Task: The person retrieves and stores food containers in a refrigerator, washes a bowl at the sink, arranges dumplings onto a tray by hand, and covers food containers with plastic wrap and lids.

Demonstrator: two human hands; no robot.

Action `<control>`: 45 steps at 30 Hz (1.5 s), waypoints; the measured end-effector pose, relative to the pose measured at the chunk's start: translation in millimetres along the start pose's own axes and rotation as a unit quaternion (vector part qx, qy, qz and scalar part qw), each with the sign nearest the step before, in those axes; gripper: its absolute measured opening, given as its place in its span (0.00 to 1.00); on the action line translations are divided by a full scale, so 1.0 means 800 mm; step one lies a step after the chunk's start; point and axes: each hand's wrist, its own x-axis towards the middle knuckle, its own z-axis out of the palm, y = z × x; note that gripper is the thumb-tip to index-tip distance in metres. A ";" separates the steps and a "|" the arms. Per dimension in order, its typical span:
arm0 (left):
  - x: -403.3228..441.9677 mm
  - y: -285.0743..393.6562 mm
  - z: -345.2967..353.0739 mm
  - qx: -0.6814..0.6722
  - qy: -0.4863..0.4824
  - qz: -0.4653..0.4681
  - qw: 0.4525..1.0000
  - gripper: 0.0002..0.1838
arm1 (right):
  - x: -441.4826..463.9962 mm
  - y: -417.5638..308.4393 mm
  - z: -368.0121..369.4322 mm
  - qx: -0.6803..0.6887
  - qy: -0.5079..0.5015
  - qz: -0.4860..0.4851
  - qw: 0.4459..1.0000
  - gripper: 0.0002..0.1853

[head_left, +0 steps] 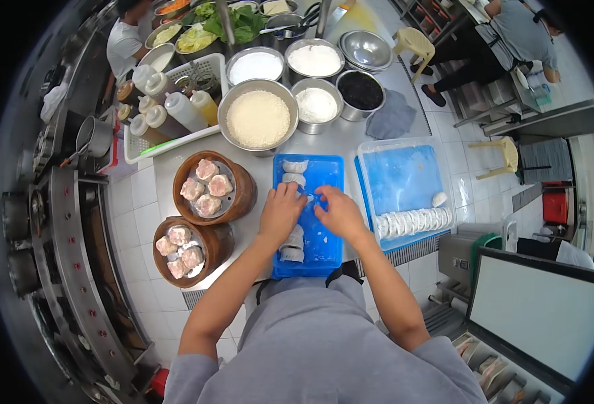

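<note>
In the head view, a blue tray (324, 252) lies in front of me with a column of white pleated dumplings (295, 166) along its left side. My left hand (283, 210) is over the middle of that column, fingers bent and bunched; what lies under its fingertips is hidden. Facing it, my right hand (341, 212) hovers over the tray's right half, thumb and forefinger curved and apart. A small pale bit (309, 198) shows between the two hands. To the right, a lidless clear-edged container (405, 175) with a blue base holds a packed row of dumplings (415, 222).
Two round steamers (243, 195) (216, 246) with pink-topped dumplings stand left. Behind are bowls of pale crumbs (258, 118) and white powder (316, 59), a dark-filled bowl (361, 91), a grey cloth (391, 116) and a bottle basket (169, 145). Two people work farther off.
</note>
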 end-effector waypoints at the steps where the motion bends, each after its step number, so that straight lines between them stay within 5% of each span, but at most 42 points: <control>1: -0.002 -0.002 -0.003 -0.002 -0.001 0.003 1.000 0.14 | -0.007 0.002 0.005 -0.022 0.006 -0.016 1.000 0.20; 7: -0.012 -0.010 0.000 -0.001 -0.048 -0.016 0.999 0.15 | -0.013 -0.006 0.020 -0.027 -0.050 0.026 0.998 0.24; 16: 0.010 -0.026 0.009 0.074 -0.043 0.078 0.993 0.11 | -0.006 0.001 0.028 -0.065 -0.015 -0.020 0.998 0.29; 22: 0.022 -0.026 0.001 0.060 -0.097 0.067 0.991 0.18 | -0.024 0.002 0.032 0.024 0.032 0.012 0.999 0.28; 28: -0.005 0.014 0.016 0.008 -0.048 -0.112 0.992 0.20 | -0.038 0.010 0.051 0.201 -0.011 0.159 0.966 0.31; 33: -0.003 -0.002 -0.027 -0.123 -0.066 -0.207 0.968 0.18 | -0.029 -0.007 0.067 0.091 0.067 0.106 0.988 0.32; 37: 0.004 -0.022 -0.050 -0.200 -0.045 -0.170 0.964 0.14 | -0.023 -0.020 0.071 -0.032 0.111 0.039 0.993 0.26; 45: 0.031 -0.023 -0.020 -0.185 0.018 -0.127 0.974 0.13 | -0.008 -0.002 0.087 -0.101 -0.045 -0.258 0.960 0.21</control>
